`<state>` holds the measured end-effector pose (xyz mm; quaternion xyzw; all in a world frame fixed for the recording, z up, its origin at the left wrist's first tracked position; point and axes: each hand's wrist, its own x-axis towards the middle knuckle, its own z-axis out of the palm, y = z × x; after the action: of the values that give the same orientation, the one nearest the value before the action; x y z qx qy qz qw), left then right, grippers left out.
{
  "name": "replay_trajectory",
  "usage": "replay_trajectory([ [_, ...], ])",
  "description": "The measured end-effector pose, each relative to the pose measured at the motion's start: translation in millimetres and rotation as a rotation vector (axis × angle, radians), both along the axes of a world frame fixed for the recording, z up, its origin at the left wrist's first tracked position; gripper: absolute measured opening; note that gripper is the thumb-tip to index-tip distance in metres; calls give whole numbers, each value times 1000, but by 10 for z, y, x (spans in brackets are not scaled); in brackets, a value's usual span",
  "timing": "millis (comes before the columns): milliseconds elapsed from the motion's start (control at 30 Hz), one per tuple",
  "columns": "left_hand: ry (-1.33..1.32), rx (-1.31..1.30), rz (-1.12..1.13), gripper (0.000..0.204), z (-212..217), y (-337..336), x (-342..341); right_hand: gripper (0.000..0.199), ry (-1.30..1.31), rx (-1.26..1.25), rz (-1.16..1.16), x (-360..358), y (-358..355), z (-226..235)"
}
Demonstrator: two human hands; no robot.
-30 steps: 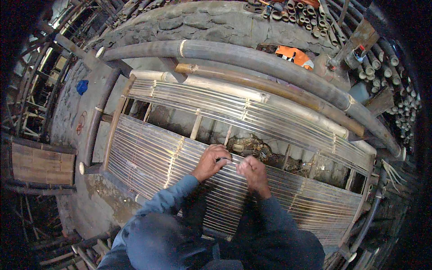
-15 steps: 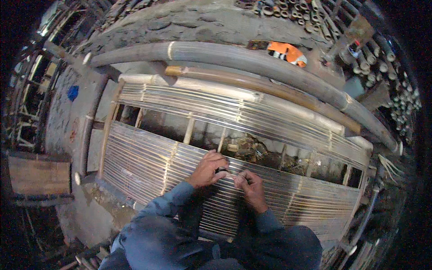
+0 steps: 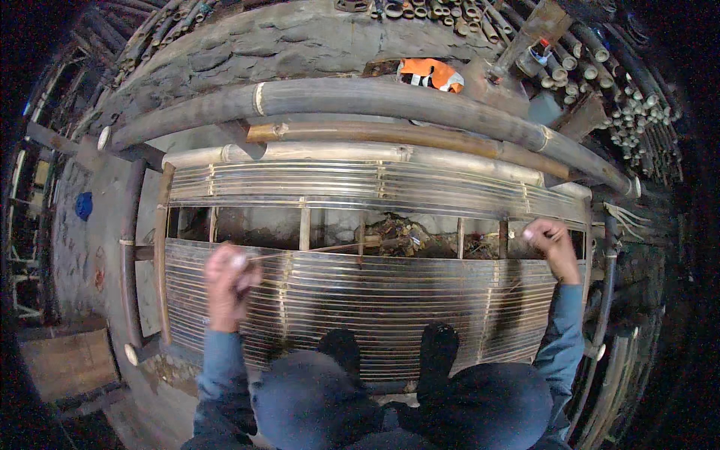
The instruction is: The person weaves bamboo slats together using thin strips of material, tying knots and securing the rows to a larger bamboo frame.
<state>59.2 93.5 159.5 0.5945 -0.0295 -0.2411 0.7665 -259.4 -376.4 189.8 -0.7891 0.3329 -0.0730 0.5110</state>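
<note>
I squat on a wide panel of thin bamboo slats (image 3: 375,300) laid across a bamboo frame, with my dark shoes (image 3: 439,352) on its near part. My left hand (image 3: 229,281) is blurred and closed over the left part of the panel, gripping one end of a thin bamboo strip (image 3: 322,248). The strip runs rightward across the open gap (image 3: 255,225) between the two slat sections. My right hand (image 3: 547,241) is closed at the panel's right edge, fingers pinched, apparently on the strip's other end.
Thick bamboo poles (image 3: 390,97) lie across the back of the frame. An orange cloth (image 3: 429,73) sits behind them, with a stack of bamboo pole ends (image 3: 615,97) at upper right. A wooden box (image 3: 64,360) stands at lower left and a blue object (image 3: 84,204) at far left.
My hands were close together at the panel's middle. They have now spread wide apart, the left to the left and the right to the right edge, with the thin strip stretched between them.
</note>
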Motion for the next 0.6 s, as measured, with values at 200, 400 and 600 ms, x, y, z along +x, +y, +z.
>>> replay_trajectory([
  [200, 75, -218, 459, 27, -23, 2452, 589, 13, 159, 217, 59, 292, 165, 194],
  [400, -274, 1388, 328, 45, 243, 5436, 262, 29, 120, 209, 271, -170, 161, -108],
  [600, 154, 1546, 343, 37, 133, 4084, 150, 22, 180, -278, -539, -2742, -1156, -865],
])
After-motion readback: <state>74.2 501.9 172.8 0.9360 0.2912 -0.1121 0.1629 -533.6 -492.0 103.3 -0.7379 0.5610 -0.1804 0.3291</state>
